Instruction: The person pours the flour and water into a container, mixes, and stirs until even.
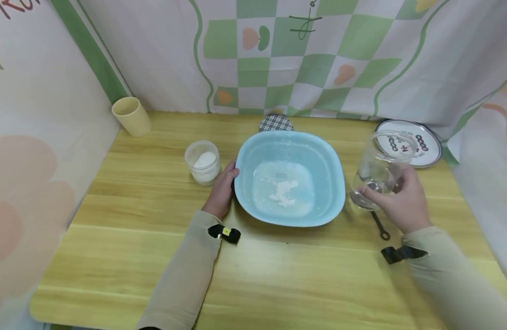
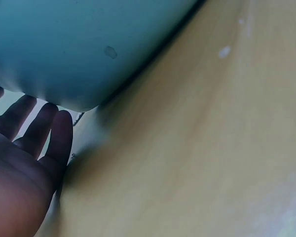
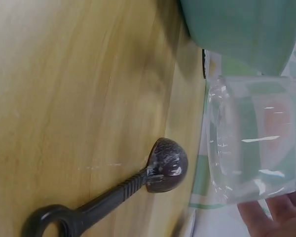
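A light blue basin stands on the table with a patch of white powder on its bottom, in what looks like shallow liquid. My left hand rests against its left side; in the left wrist view the fingers lie fairly straight along the outer wall. To the right of the basin, my right hand grips a clear cup, raised off the table and slightly tilted. Whether the cup holds liquid is hard to tell. Below it lies a black measuring spoon, its bowl seen through the cup in the head view.
Left of the basin is a clear tub of white powder. A yellow cup stands at the back left corner. Behind the basin shows a checked round object, partly hidden. At the back right lies a patterned plate, near the curtain.
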Available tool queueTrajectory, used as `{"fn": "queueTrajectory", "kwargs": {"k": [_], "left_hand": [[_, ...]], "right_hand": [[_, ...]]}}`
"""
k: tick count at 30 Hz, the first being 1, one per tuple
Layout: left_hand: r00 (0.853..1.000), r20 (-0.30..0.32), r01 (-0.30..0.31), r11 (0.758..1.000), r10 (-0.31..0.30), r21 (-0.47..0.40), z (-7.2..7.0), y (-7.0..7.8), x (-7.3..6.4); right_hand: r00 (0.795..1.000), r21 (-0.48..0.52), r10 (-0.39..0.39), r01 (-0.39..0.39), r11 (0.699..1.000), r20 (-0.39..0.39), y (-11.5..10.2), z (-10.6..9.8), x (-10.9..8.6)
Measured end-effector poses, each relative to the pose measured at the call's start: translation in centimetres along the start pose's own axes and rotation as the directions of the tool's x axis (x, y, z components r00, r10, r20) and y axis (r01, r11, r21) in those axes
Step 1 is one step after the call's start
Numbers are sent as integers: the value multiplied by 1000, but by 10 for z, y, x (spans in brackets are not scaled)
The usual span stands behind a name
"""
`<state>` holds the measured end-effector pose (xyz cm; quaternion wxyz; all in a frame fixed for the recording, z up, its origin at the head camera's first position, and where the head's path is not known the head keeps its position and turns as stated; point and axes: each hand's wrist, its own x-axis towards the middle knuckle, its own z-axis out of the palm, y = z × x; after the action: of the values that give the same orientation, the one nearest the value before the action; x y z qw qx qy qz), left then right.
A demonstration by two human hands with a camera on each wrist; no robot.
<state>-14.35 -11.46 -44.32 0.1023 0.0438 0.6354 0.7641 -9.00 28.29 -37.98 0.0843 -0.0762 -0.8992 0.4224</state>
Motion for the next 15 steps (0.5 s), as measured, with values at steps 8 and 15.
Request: {"fn": "queueTrajectory", "kwargs": {"k": [8,15], "left_hand": [[1000,5,-1,1000,1,-2,1,0,-1],[1000,-1,-14,1000,14,11,0,-1,0]], "right_hand": [[992,64,107,-103,993,-66,1,3,18],[976,69,203,-198,978,-77,3,7,34]]}}
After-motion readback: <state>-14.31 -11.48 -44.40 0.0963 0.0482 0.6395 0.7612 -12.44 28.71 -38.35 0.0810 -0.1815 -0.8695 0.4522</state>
